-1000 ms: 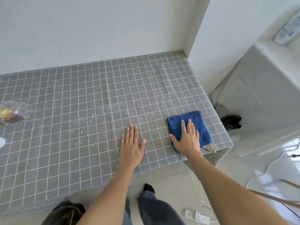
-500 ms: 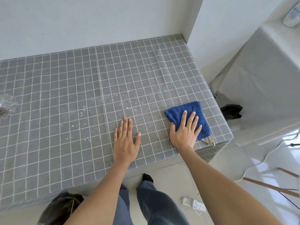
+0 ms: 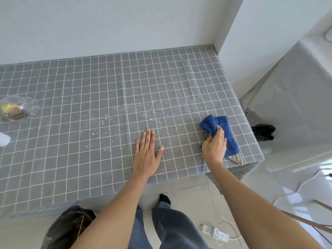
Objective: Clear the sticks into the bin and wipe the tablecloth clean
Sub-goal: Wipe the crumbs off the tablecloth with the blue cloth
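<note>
- White walls meet in a corner behind your table, which stands against them under a grey tablecloth (image 3: 89, 90) printed with a thin white grid.
- That tablecloth lies mostly flat, with a long crease running from the far edge toward you near the middle, and it hangs over the near edge and the right corner.
- Pale crumbs (image 3: 107, 121) speckle the cloth in a loose band just beyond your left fingertips, some to their left, some straight ahead.
- Your bin (image 3: 66, 229), lined with a black bag, sits on the floor at the near left, partly under the table edge; one thin stick (image 3: 80, 226) leans inside it.
- Your blue cloth (image 3: 226, 133) is near the table's right corner, its far end bunched and lifted, its near end flat on the tablecloth.
- Your right hand (image 3: 214, 146) grips that bunched part, fingers curled round the fabric.
- Your left hand (image 3: 147, 155) lies flat on the tablecloth near the front edge, fingers straight and close together, thumb spread to the side.
- Something striped and tan (image 3: 236, 159) pokes out from under the blue cloth's near end; you cannot tell what it is.
- At the far left stands a clear glass bowl (image 3: 27, 103) with something yellow and brown inside.
- On the floor by your feet lies a white power strip (image 3: 206, 229) with cables.
</note>
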Demonstrator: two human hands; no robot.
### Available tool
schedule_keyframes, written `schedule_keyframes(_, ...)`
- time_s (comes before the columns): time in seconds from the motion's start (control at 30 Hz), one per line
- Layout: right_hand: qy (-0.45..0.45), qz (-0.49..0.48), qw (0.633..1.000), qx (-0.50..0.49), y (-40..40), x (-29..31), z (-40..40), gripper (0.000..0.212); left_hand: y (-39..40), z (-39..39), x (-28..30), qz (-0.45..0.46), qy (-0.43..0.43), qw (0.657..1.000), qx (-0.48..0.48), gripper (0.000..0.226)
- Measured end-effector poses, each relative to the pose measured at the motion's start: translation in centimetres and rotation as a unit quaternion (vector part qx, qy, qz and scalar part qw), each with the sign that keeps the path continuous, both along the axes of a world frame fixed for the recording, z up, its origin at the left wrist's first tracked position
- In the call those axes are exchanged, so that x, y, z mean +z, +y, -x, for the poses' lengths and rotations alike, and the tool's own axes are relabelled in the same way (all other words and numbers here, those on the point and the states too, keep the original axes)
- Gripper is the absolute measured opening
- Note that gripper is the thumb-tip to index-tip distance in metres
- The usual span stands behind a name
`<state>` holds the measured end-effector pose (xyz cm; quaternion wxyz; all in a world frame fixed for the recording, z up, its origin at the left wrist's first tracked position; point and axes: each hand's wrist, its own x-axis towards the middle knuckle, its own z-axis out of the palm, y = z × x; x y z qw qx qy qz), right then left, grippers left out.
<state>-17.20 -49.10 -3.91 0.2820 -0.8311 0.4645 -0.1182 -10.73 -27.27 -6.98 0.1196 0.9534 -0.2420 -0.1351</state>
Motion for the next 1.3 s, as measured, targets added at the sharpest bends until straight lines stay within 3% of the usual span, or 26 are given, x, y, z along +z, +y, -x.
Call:
schedule_keyframes(0.2, -0.034, -0.014, 0.998, 0.048, 1.1, 1.1, -3.9, 0.051, 1.7, -0.8, 0.4, -0.010, 0.011, 1.000, 0.020, 0.073)
schedule_keyframes(0.67, -0.096, 0.010, 0.960, 0.264, 6.1, 1.5, -16.2, 0.043, 3.2, -11.4, 0.3, -0.014, -0.026, 0.996, 0.081, 0.067)
schedule_keyframes(0.87, -0.008, 0.082, 0.914, 0.398, 6.3, -1.4, -17.3, 0.058, 2.2, -13.0, -0.8, -0.008, -0.053, 0.994, 0.100, 0.066)
schedule_keyframes(1.0, -0.006, 0.126, 0.906, 0.404, 5.7, -1.6, -18.2, 0.061, 2.2, -12.9, -1.0, 0.014, -0.061, 0.993, 0.104, 0.060)
schedule_keyframes(1.17, 0.142, 0.103, 0.849, 0.499, 3.8, -1.2, -20.0, 0.063, 2.3, -12.9, -1.0, 0.011, -0.057, 0.993, 0.104, 0.060)
schedule_keyframes(1.3, 0.136, 0.138, 0.841, 0.505, 3.6, -2.0, -19.0, 0.060, 2.2, -12.9, -0.9, 0.007, -0.056, 0.993, 0.107, 0.062)
